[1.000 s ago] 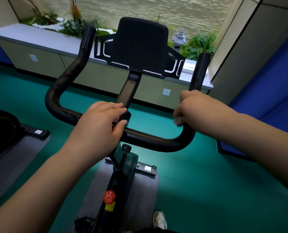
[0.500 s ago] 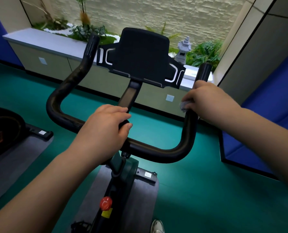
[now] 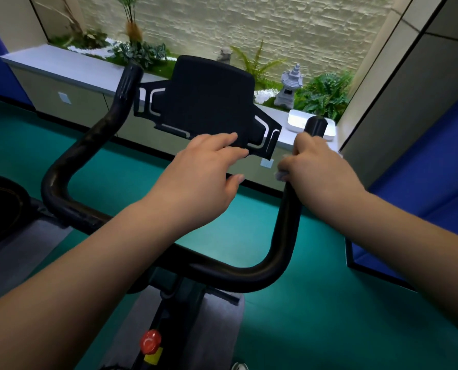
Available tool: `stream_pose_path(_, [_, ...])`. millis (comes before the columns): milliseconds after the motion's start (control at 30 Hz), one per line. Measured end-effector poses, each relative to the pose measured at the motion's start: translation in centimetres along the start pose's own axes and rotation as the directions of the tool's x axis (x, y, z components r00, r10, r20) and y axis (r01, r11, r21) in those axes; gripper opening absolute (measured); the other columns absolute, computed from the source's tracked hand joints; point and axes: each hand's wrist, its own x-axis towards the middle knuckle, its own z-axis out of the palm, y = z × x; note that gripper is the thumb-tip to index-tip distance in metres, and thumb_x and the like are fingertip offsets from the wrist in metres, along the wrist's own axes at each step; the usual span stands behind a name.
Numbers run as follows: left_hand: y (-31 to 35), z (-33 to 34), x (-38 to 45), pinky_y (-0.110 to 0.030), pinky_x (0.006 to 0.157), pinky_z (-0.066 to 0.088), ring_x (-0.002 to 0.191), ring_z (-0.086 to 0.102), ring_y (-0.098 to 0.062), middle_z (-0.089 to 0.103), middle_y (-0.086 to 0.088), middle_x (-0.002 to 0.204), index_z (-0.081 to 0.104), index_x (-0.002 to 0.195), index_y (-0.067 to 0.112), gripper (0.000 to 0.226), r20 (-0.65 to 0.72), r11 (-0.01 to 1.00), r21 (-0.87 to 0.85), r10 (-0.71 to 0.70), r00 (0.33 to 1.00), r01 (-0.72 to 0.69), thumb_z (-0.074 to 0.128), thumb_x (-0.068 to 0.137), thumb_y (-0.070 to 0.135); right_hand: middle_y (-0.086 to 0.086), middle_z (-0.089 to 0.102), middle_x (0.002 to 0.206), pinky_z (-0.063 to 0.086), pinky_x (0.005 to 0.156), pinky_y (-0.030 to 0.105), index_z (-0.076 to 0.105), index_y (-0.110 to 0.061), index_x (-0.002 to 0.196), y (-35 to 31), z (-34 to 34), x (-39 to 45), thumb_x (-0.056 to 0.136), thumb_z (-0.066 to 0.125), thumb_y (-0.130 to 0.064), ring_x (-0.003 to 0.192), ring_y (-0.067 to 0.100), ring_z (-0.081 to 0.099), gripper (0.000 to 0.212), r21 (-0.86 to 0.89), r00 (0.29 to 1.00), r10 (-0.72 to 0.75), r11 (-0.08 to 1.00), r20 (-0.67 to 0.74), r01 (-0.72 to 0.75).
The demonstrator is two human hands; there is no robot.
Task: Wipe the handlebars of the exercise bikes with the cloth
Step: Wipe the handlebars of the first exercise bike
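Observation:
The black U-shaped handlebar (image 3: 249,273) of the exercise bike fills the middle of the view, with a black tablet holder (image 3: 206,102) above its centre. My right hand (image 3: 321,169) is wrapped around the upright right grip near its top, with a small pale cloth (image 3: 280,174) showing at the fingers. My left hand (image 3: 203,174) hovers off the bar with fingers spread, its fingertips at the lower edge of the tablet holder. The left grip (image 3: 121,100) stands bare.
A red knob (image 3: 150,341) sits on the bike frame below. Another machine (image 3: 0,209) stands at the left on a grey mat. A low ledge with plants, a stone lantern (image 3: 289,86) and a white box (image 3: 300,124) runs behind. Blue panels flank the green floor.
My right hand slid up the right grip with the cloth, from the lower bend to near the tip. My left hand let go of the centre bar and rose toward the tablet holder.

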Motion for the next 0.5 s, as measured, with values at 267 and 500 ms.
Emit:
stream_pose_path(267, [1.0,0.1,2.6,-0.038,0.112,0.026,0.137,0.024,-0.017,0.031,0.006,0.151,0.046,0.138,0.022,0.047,0.007,1.0,-0.004,0.02,1.0,-0.02,0.052,0.093,0.035,0.01,0.043,0.092,0.034,0.063,0.034,0.069,-0.008,0.1,3.1,-0.4,3.1,0.085,0.067,-0.024,0.09,0.03,0.043,0.022,0.081,0.982,0.059,0.996,-0.179,-0.045])
stream_pose_path(500, [2.0,0.2,3.8,-0.033,0.109,0.026,0.137,0.026,-0.016,0.032,0.008,0.15,0.045,0.138,0.024,0.048,-0.006,0.999,-0.016,0.049,0.999,-0.049,0.054,0.092,0.032,0.004,0.043,0.092,0.032,0.074,0.028,0.069,-0.013,0.112,5.7,-0.5,4.2,0.086,0.066,-0.023,0.088,0.023,0.045,0.028,0.38,0.959,0.146,0.924,-0.243,-0.045])
